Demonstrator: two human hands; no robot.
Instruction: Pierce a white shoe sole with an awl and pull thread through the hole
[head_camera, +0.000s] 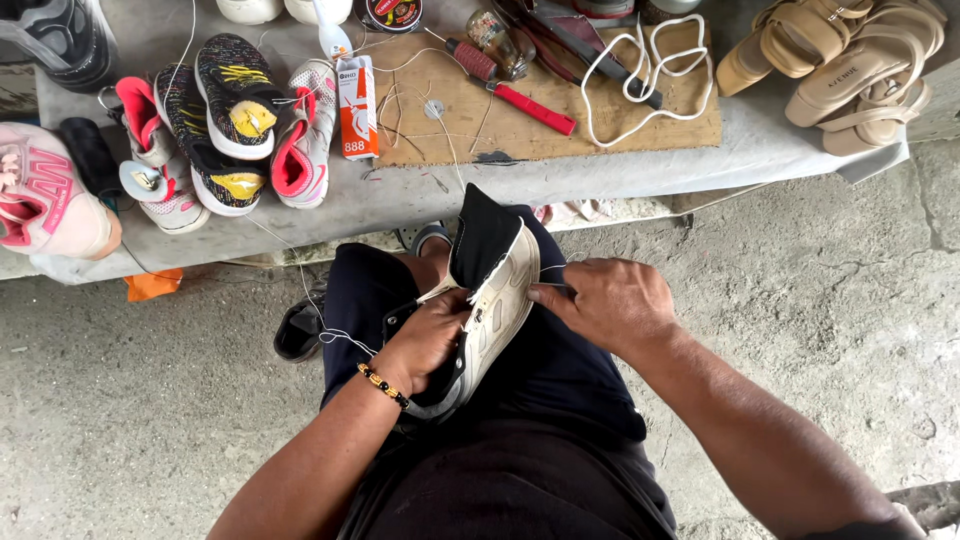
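Two hands grip the white shoe (497, 300) — left hand (425, 340) clasping its stiff sole at 7 o'clock, right hand (605, 300) pinching at 3 o'clock — likely light, upper pliable.

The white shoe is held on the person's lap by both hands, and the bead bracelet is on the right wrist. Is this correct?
Not quite. The head view shows the white shoe held on the lap by the left hand and right hand, but the bead bracelet is on the left wrist, not the right.
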